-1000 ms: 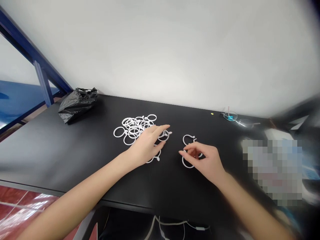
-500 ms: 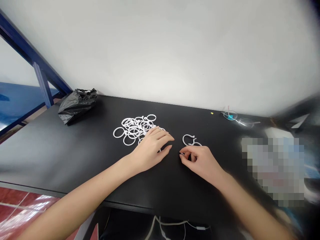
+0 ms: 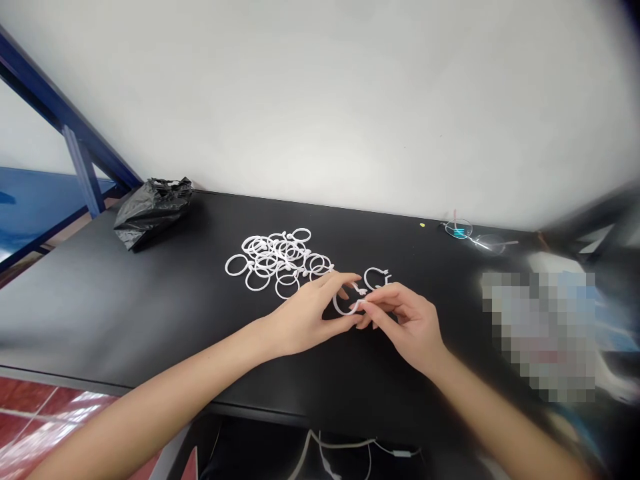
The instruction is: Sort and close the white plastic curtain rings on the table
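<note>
Over the black table (image 3: 150, 313), my left hand (image 3: 307, 313) and my right hand (image 3: 403, 320) meet on one white plastic ring (image 3: 345, 308). Both hands pinch it between fingertips, the left from the left side, the right at its open end. A pile of several white rings (image 3: 280, 257) lies just behind my left hand. Another open white ring (image 3: 376, 277) lies flat on the table behind my right hand.
A crumpled black plastic bag (image 3: 150, 208) sits at the table's back left. A pair of glasses (image 3: 473, 235) lies at the back right by the wall. A blurred patch covers the right side. Blue metal beams (image 3: 75, 140) rise at the left. Cables hang below the front edge.
My left hand left the pile with a white ring and moved right. My right hand rose from the table and closed on the same ring; both now grip it.
</note>
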Demonstrator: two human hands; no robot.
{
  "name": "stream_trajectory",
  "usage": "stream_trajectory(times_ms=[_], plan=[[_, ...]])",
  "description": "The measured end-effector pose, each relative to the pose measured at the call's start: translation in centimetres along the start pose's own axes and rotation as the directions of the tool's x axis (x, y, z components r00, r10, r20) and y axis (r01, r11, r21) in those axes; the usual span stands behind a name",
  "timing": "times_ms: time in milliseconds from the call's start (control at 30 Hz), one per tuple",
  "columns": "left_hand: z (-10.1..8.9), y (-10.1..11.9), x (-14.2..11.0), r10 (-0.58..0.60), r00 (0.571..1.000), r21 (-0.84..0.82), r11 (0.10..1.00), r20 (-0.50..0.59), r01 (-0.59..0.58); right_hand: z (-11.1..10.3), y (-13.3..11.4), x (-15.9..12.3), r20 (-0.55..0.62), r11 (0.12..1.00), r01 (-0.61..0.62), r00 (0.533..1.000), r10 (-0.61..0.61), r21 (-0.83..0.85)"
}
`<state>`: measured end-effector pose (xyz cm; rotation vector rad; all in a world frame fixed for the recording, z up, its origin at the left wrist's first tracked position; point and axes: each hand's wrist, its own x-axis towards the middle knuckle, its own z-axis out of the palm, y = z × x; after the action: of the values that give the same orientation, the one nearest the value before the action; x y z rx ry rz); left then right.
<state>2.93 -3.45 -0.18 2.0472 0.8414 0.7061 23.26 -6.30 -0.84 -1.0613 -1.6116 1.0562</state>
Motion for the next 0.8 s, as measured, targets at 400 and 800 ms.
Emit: stream_trajectory(times_ms=[400,800], plan=[[-0.69,0.40,0.54,0.007,0.999,-0.090,0.996,-0.039,-0.010,-0.02,1.04,0.10,-0.087,0.993,0.115,0.989,-0.118,-0.040],[-0.62,0.39,0.44,0.012,1.000,-0.165,0.986,-0.012,-0.014,-0.45,0.64,0.45,-0.069,0.962,0.223,0.969,-0.236,-0.155]])
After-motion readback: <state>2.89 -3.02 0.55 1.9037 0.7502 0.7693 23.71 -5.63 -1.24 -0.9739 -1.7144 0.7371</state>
